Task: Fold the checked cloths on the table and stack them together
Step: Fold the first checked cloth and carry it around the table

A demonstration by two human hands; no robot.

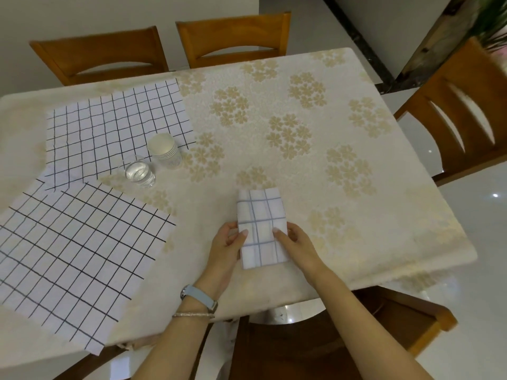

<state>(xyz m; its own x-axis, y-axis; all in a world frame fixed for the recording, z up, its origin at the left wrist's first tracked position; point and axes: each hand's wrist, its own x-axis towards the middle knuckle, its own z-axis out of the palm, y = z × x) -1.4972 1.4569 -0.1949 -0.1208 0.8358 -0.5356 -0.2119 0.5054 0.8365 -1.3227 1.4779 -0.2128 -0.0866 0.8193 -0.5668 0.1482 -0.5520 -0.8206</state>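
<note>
Close to the near edge of the table [356, 215], a folded cloth [260, 229] with pale blue checks is held as a narrow rectangle, its long side pointing away from the person. Its left edge is pinched by the left hand [225, 250], the thumb laid on top and the other fingers curled under the edge. Its right edge is pinched by the right hand [296, 248], one fingertip pressed on the top side and the remaining fingers bent beside the edge. Whether the cloth rests fully on the table cannot be told. A watch [200, 296] with a light blue strap and a thin bracelet [193, 315] are worn on the left wrist. Left of the folded cloth, an unfolded cloth [68, 256] with dark checks is spread flat, one corner hanging over the table edge. Farther left and beyond, a second unfolded cloth [109, 127] is spread, touching the first at one corner. Between it and the folded cloth, a glass of water [140, 174] and a stack of paper cups [164, 149] are placed just beside each other. Wooden chairs [233, 37] are seen around the table.
</note>
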